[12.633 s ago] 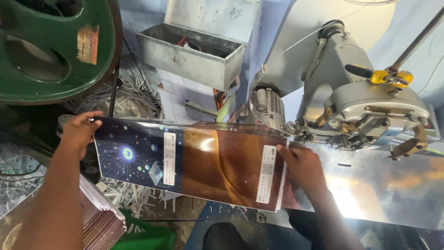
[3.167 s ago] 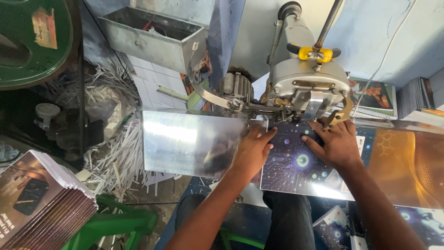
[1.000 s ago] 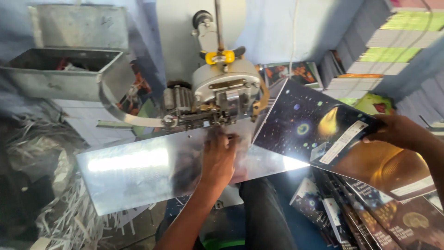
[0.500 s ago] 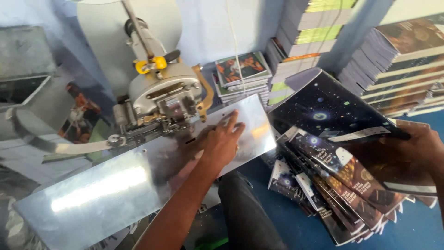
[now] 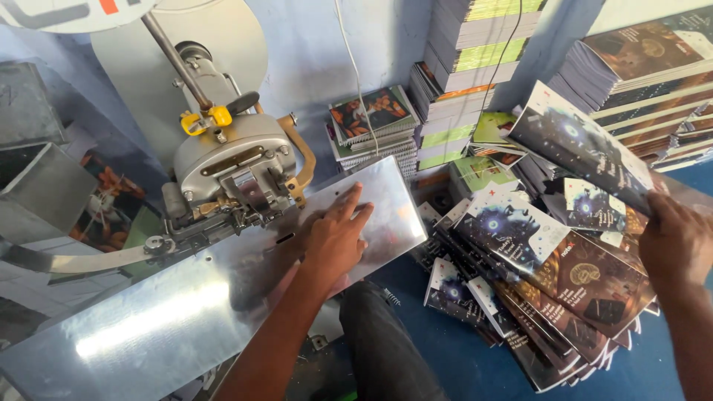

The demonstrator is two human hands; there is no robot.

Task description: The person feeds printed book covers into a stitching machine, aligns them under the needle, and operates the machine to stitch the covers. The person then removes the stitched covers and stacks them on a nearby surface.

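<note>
Right hand [image 5: 677,241] pinched dark space-print booklet [image 5: 579,145] above fanned booklet pile [image 5: 549,297] on blue floor. Left hand [image 5: 336,236] lay flat, fingers spread, on metal tabletop [image 5: 148,327] beside stitching machine [image 5: 234,182]. Stacking step; drop onto pile judged next.

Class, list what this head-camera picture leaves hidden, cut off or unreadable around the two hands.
- Right hand: its fingers lie behind the booklet it holds, head view.
- Metal plate: lower left corner cut off by the frame edge.
- Stitching head: its working point under the housing is hidden.
- Left hand: palm side unseen, flat on the plate.
</note>
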